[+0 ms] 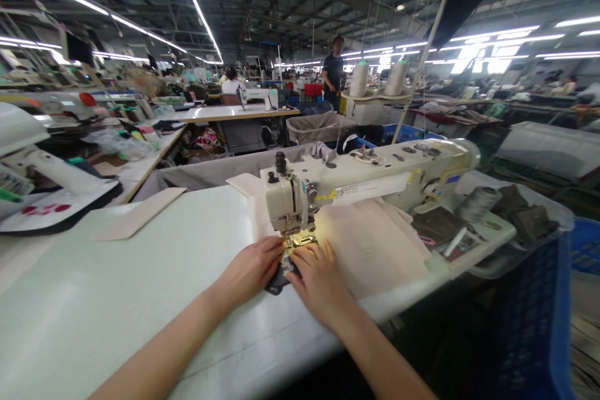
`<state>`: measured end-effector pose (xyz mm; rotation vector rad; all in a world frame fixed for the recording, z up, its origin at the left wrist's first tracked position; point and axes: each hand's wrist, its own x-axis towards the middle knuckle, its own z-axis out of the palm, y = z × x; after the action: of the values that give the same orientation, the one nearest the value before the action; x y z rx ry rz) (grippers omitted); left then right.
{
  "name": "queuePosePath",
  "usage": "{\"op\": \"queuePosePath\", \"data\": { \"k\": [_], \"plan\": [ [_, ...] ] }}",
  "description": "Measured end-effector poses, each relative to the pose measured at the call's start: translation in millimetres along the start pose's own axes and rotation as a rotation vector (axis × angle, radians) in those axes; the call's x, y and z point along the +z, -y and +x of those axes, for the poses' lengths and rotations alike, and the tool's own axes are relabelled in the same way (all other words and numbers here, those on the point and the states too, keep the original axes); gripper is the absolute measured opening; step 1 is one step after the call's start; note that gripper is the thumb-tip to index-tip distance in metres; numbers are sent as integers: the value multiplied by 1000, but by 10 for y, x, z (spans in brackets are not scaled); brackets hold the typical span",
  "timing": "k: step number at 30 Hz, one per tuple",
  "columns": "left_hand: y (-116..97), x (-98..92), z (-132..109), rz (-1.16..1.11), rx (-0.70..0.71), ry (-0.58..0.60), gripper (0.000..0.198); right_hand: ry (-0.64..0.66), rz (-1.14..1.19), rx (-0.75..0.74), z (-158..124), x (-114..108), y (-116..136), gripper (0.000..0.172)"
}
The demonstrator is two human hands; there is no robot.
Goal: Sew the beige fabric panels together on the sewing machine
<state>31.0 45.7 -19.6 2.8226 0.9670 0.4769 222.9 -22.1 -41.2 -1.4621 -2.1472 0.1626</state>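
Both my hands lie close together on the white sewing table (94, 306), just in front of the needle area of an industrial sewing machine (375, 175). My left hand (250, 272) presses its fingertips onto a dark fabric piece (277, 281), close to the metal presser foot (300, 239). My right hand (319, 281) lies over the same piece from the other side and hides most of it. A lamp lights the foot area. A stack of pale fabric (370, 250) lies to the right of my right hand.
A beige flat cloth piece (140, 214) lies on the table's far side. Right of the machine are a grey thread cone (478, 203), dark fabric pieces in a clear tray (529, 215) and a blue plastic crate (529, 319). Thread cones (359, 78) stand on a stand behind. A person stands beyond, among other sewing stations.
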Motion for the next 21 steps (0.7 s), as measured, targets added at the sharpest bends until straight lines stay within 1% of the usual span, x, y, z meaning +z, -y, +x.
{"op": "queuePosePath", "data": {
  "k": [4,7,14,21],
  "plan": [
    [21,38,-9,-7,-26,-51,37,-2,12,12,-85,-9,11,25],
    [18,60,-26,17,-10,-67,38,3,35,16,-129,6,8,26],
    [18,44,-13,60,27,-50,37,-1,57,10,-136,29,-5,28],
    [68,101,-56,108,-38,-46,38,-17,64,5,-133,43,-15,28]
  ]
}}
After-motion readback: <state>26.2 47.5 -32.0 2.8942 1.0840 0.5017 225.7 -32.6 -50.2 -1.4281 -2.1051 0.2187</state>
